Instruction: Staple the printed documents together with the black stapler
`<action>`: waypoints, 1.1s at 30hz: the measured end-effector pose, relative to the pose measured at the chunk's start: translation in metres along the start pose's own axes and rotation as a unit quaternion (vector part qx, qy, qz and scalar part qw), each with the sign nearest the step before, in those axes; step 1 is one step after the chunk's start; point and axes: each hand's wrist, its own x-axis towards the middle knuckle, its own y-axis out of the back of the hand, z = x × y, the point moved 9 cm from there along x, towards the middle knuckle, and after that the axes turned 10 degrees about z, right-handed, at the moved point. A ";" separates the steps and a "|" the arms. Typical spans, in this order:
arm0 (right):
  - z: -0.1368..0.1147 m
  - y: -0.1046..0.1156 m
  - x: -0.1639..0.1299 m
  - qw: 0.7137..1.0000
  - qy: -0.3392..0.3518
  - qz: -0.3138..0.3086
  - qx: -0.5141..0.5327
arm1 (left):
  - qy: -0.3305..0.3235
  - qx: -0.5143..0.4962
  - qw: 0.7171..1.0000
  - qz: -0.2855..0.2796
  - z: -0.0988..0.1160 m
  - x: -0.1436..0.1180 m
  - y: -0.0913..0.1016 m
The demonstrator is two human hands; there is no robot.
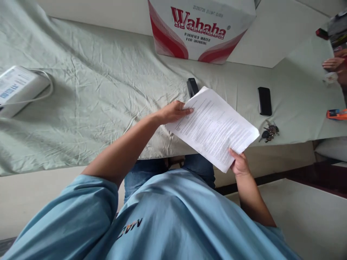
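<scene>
I see the left hand [173, 112] closed on the upper left edge of the printed paper sheets [214, 126], with the fingers lying flat on top of the page. The right hand [239, 164] pinches the lower right corner of the same sheets, thumb on the printed side. The sheets are held tilted in the air, above the near edge of the table covered with a pale green cloth [94, 94].

Just behind the sheets a black stapler [192, 87] lies on the cloth, partly hidden by the paper. To the right of it lie a black phone [264, 101] and a bunch of keys [268, 133]. A Wahaha water carton [200, 30] stands at the far side, and a white box [18, 88] with a cable lies at the far left. At the right border I see another person's hand [333, 64].
</scene>
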 end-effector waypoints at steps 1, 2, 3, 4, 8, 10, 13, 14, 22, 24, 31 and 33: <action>0.009 0.006 -0.004 1.000 -0.026 0.007 0.001 | 0.009 -0.003 1.000 -0.009 -0.001 0.003 -0.005; 0.016 0.012 -0.008 0.999 -0.040 0.016 -0.001 | 0.012 -0.016 1.000 -0.019 -0.002 0.006 -0.009; 0.021 0.018 -0.011 0.999 -0.044 0.028 -0.002 | 0.009 -0.037 0.999 -0.029 -0.002 0.008 -0.014; 0.026 0.024 -0.014 0.998 -0.042 0.044 -0.001 | 0.003 -0.062 0.997 -0.037 -0.002 0.011 -0.017; 0.039 0.042 -0.020 0.992 -0.043 0.117 0.020 | -0.003 -0.108 0.994 -0.027 -0.003 0.018 -0.022; 0.042 0.044 -0.020 0.989 -0.043 0.135 0.033 | 0.020 -0.109 0.994 -0.005 -0.005 0.018 -0.022; 0.037 0.040 -0.019 0.988 -0.029 0.143 0.052 | 0.060 -0.118 0.991 0.027 -0.002 0.016 -0.023; 0.034 0.037 -0.019 0.987 -0.023 0.146 0.059 | 0.070 -0.125 0.989 0.040 0.000 0.015 -0.023; 0.027 0.015 -0.015 0.984 -0.016 0.159 0.080 | 0.115 -0.164 0.962 0.188 -0.002 0.020 -0.013; 0.030 0.013 -0.015 0.985 -0.021 0.156 0.077 | 0.125 -0.173 0.956 0.203 -0.003 0.021 -0.013; 0.036 0.002 -0.023 0.991 -0.050 0.106 0.071 | 0.112 -0.180 0.947 0.240 -0.004 0.027 -0.011; 0.037 -0.001 -0.027 0.993 -0.052 0.092 0.062 | 0.106 -0.165 0.950 0.245 -0.009 0.030 -0.010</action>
